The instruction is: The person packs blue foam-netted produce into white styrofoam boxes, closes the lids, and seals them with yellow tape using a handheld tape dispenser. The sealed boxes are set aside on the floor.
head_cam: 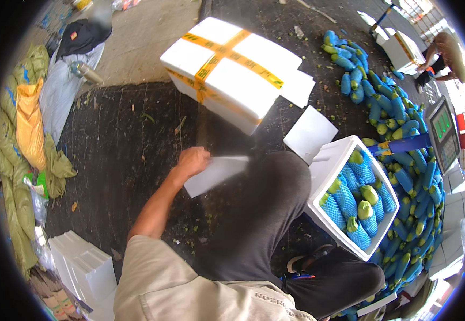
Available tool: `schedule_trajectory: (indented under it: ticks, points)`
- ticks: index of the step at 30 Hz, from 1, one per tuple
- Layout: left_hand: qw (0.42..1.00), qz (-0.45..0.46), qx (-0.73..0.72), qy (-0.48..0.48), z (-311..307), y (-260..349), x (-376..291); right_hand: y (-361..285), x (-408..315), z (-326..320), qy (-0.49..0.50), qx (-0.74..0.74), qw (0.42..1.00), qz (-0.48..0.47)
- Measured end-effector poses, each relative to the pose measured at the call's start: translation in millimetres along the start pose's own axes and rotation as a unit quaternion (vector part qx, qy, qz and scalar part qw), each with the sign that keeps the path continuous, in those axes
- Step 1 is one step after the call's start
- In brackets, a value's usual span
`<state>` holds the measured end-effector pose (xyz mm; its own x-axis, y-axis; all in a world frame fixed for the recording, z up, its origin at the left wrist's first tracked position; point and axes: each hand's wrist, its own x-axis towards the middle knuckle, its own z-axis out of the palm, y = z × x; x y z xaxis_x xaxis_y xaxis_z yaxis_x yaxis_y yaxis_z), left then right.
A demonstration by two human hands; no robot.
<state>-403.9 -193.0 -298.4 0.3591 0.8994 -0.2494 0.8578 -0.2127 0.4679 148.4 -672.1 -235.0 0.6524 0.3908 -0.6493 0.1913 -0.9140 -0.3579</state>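
Observation:
My left hand (194,160) grips one end of a thin white sheet (218,172), which hangs above the dark floor beside my bent knee. My right hand is out of view. By my right knee stands an open white foam box (324,192), tilted in the view and filled with green squash (368,194), zucchini by their look, in blue foam nets. Ahead of me sits a closed white foam box (232,60) with yellow printed tape crossed over its lid. Two more white sheets (312,129) (298,88) lie between the two boxes.
Netted squash (403,176) lie heaped along the right. A digital scale display (443,132) rises on a blue post (405,144) behind the open box. Stacked white foam lids (81,265) are at lower left, olive quilts (9,160) at left. A person (443,56) bends over another box.

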Motion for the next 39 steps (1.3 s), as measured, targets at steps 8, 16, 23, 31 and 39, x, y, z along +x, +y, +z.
schedule_trajectory:
  ticks: [8, 16, 23, 31, 39]
  points:
    - [0.966, 0.150, -0.127, 0.168, -176, 173, 18, 53, -29, 6, 0.062, 0.084, 0.994, -0.015]
    - [0.849, 0.308, -0.428, -0.029, -189, 369, 50, 138, -72, 71, 0.149, 0.202, 0.968, 0.012]
    - [0.827, 0.192, -0.509, -0.144, -43, 476, 70, 146, -48, 119, 0.208, 0.277, 0.937, -0.050]
    - [0.957, 0.047, -0.276, -0.079, 113, 449, 91, 142, -55, 93, 0.121, 0.242, 0.960, 0.069]
    - [0.981, 0.148, -0.123, -0.007, 96, 431, 113, 175, -36, 125, 0.156, 0.257, 0.952, 0.065]
